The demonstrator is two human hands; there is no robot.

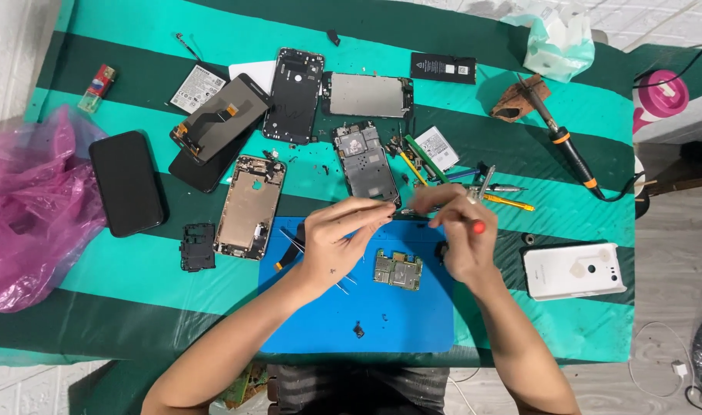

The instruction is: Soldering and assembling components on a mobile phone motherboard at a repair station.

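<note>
Both hands above the blue mat [397, 323]
Left hand [331, 242] pinches tweezers [366, 204] — right hand [462, 234] grips a screwdriver [477, 206]; circuit board [398, 269] lies between.

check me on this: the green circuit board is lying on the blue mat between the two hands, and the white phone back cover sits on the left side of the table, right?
Not quite. In the head view the green circuit board does lie on the blue mat between the left hand and right hand, but the white phone back cover sits on the right side of the table.

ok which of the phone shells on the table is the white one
The white back cover lying alone at the right edge of the cloth, beside the right hand. The other phone frames, left of and above the blue mat, are black, grey or gold-toned.
</note>
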